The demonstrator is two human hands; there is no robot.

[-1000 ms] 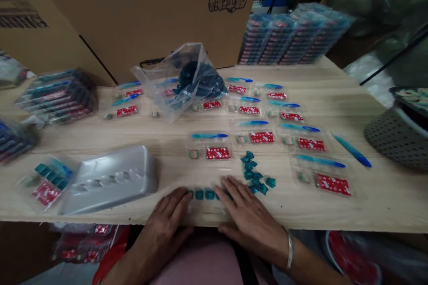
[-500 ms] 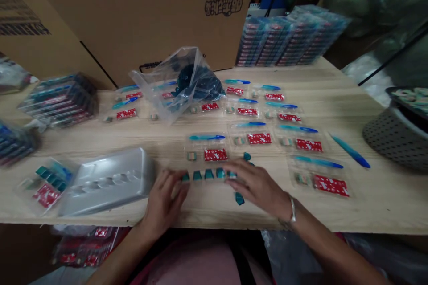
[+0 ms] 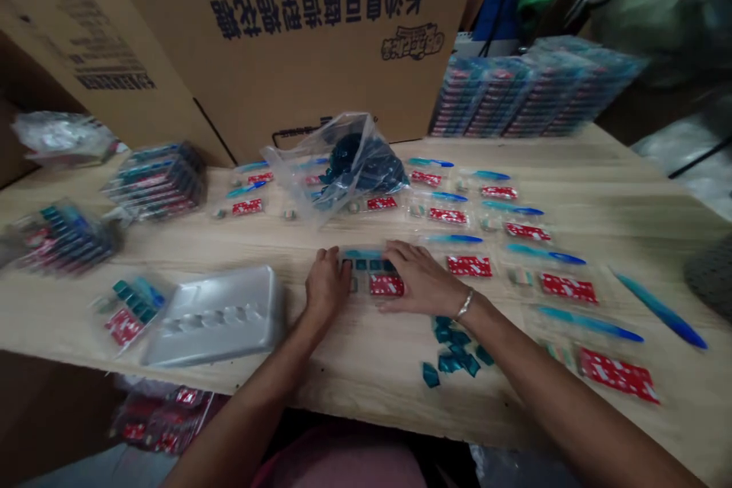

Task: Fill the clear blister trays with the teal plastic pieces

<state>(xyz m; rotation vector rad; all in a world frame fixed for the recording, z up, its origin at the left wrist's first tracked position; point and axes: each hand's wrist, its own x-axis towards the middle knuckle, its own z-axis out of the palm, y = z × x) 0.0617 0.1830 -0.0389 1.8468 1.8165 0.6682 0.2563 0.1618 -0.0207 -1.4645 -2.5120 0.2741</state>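
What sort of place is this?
Likely a small packing workshop: many red packets laid out in similar sets, neat stacks of clear packs, and a large printed carton standing behind.

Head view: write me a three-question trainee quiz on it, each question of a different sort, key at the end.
1. True or false: the left hand and the right hand are at the same clear tray.

2. Pick one. The packet in that tray is:
A) plain silver
B) red with white marks
C) green with black stripes

3. Fill the gap: the loose teal pieces on the table lie nearer the ____ hand.

Key: 1. True. 2. B. 3. Right.
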